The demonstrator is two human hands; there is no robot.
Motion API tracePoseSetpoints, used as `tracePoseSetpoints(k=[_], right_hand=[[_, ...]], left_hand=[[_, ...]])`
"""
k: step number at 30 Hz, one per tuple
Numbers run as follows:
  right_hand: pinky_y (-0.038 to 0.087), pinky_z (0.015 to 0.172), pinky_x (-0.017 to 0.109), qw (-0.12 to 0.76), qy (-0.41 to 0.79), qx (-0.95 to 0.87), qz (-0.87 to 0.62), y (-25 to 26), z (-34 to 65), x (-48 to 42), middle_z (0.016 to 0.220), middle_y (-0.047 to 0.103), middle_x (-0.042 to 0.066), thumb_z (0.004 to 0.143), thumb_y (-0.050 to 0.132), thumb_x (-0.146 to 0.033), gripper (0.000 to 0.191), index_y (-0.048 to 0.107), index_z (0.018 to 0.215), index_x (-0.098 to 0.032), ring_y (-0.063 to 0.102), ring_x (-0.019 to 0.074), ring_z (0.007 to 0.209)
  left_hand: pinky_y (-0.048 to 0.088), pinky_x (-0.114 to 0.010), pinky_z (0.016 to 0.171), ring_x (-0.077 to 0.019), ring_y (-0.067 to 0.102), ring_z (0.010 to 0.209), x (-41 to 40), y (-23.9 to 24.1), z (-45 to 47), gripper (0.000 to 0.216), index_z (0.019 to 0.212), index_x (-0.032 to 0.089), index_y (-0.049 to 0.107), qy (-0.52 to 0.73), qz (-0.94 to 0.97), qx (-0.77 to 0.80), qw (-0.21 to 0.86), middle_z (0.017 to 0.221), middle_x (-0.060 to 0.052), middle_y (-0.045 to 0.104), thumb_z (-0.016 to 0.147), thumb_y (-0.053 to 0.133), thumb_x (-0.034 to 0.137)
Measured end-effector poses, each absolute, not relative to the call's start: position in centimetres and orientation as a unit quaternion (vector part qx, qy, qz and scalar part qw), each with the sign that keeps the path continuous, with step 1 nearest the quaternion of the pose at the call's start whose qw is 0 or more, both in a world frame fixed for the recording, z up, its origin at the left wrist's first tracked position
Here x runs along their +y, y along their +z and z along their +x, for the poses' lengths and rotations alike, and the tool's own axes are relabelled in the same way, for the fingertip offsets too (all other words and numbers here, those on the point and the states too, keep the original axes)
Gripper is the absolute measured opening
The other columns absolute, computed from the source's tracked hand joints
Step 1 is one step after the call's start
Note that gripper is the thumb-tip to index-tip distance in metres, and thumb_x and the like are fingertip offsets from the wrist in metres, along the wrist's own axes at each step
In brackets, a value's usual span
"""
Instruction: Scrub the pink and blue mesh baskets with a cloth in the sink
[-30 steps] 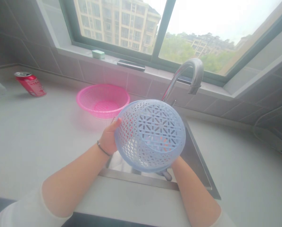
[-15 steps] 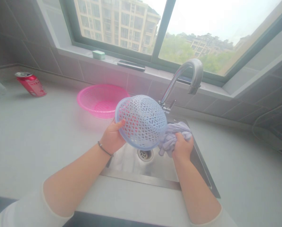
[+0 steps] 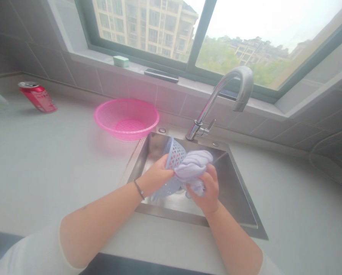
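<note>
Over the steel sink (image 3: 234,191) my left hand (image 3: 154,178) grips the rim of a pale blue perforated basket (image 3: 174,156), which stands on edge and is seen nearly side-on. My right hand (image 3: 207,188) is closed around a bunched lilac cloth (image 3: 193,167) and presses it against the basket's open side. Much of the basket is hidden behind the cloth and both hands.
A curved chrome tap (image 3: 220,100) rises behind the sink. A pink perforated basket (image 3: 126,118) sits on the grey counter to the left, a red drink can (image 3: 37,97) farther left. A green sponge (image 3: 121,61) lies on the window ledge.
The blue basket has come down from in front of the tap into the sink and turned edge-on. My right hand with the cloth moved left, onto the basket.
</note>
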State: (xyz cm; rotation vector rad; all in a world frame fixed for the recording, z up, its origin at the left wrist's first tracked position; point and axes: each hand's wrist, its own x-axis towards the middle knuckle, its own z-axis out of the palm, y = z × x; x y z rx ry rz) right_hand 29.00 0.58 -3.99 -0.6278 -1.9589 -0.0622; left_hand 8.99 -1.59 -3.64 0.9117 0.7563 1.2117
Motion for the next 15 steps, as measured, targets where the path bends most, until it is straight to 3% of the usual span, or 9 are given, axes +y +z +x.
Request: tracePoseSetpoints(k=[3,5,9,13,15], right_hand=[[0.061,0.093,0.047,0.464,0.01,-0.853,-0.239,-4.1,27.9,0.5,0.123,0.065,0.01,0.08,0.072,-0.026,0.032,0.071,0.112,-0.03,0.07,0.0303,0.111],[0.06,0.097,0.048,0.457,0.033,-0.85,-0.259,-4.2,27.7,1.0,0.128,0.065,0.011,0.079,0.072,-0.027,0.033,0.072,0.112,-0.029,0.069,0.0314,0.115],[0.059,0.099,0.046,0.516,0.084,-0.778,-0.348,-4.5,28.5,2.7,0.12,0.07,0.008,0.079,0.067,-0.022,0.032,0.069,0.111,-0.027,0.07,0.0283,0.112],[0.053,0.106,0.045,0.588,0.12,-0.66,-0.451,-4.8,29.4,3.8,0.124,0.067,0.006,0.081,0.07,-0.023,0.048,0.059,0.128,-0.027,0.066,0.0244,0.116],[0.052,0.109,0.045,0.583,0.135,-0.664,-0.449,-5.0,29.4,3.7,0.13,0.066,0.007,0.083,0.068,-0.023,0.05,0.059,0.132,-0.028,0.065,0.0245,0.121]], left_hand=[[0.051,-0.047,0.111,-0.0343,0.063,0.132,-1.9,-4.2,9.4,0.054,0.138,0.022,0.064,0.507,0.515,0.321,0.612,0.138,-0.012,0.07,0.086,0.077,0.027],[0.049,-0.048,0.113,-0.0339,0.061,0.133,-1.9,-4.6,9.3,0.061,0.143,0.024,0.062,0.496,0.569,0.298,0.584,0.139,-0.011,0.069,0.083,0.071,0.016],[0.047,-0.053,0.113,-0.0338,0.063,0.124,-2.0,-4.7,8.7,0.071,0.137,0.021,0.065,0.445,0.635,0.322,0.542,0.128,-0.011,0.071,0.069,0.058,0.002],[0.048,-0.051,0.11,-0.0311,0.064,0.118,-2.4,-4.2,8.6,0.067,0.14,0.022,0.062,0.423,0.644,0.295,0.565,0.127,-0.012,0.07,0.075,0.057,0.006],[0.048,-0.051,0.111,-0.0307,0.065,0.118,-2.5,-4.1,8.7,0.068,0.143,0.022,0.06,0.429,0.634,0.292,0.573,0.129,-0.012,0.07,0.076,0.059,0.007]])
